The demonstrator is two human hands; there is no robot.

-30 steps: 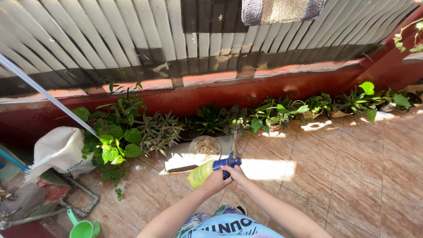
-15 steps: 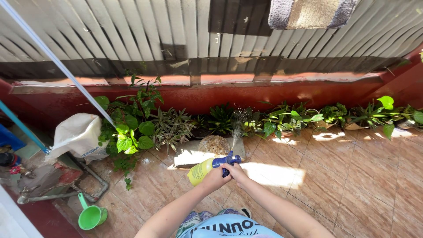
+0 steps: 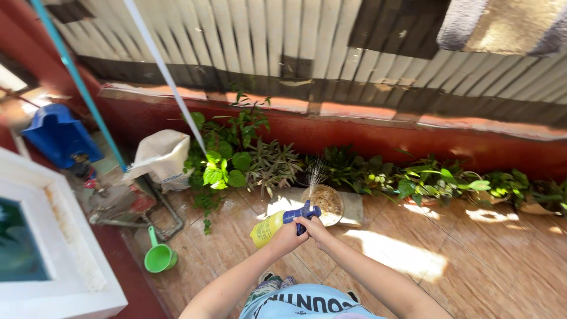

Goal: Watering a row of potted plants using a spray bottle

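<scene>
My left hand (image 3: 286, 237) grips a yellow spray bottle (image 3: 267, 228) with a blue nozzle head (image 3: 303, 212). My right hand (image 3: 315, 227) is closed on the blue trigger. A fine mist (image 3: 315, 173) fans up from the nozzle toward a row of small green plants (image 3: 360, 173) along a red wall base. A round bowl (image 3: 328, 202) sits on a grey slab (image 3: 354, 208) just past the nozzle.
A leafy pothos (image 3: 221, 167), a white sack (image 3: 162, 156), a green scoop (image 3: 158, 256), pipes (image 3: 169, 220) and a white basin edge (image 3: 65, 254) stand at the left. A blue container (image 3: 59, 134) is farther left. Tiled floor (image 3: 490, 260) spreads to the right.
The view has swung left, bringing the white basin and blue container into sight. Both hands keep holding the bottle, and the mist continues spraying toward the plants.
</scene>
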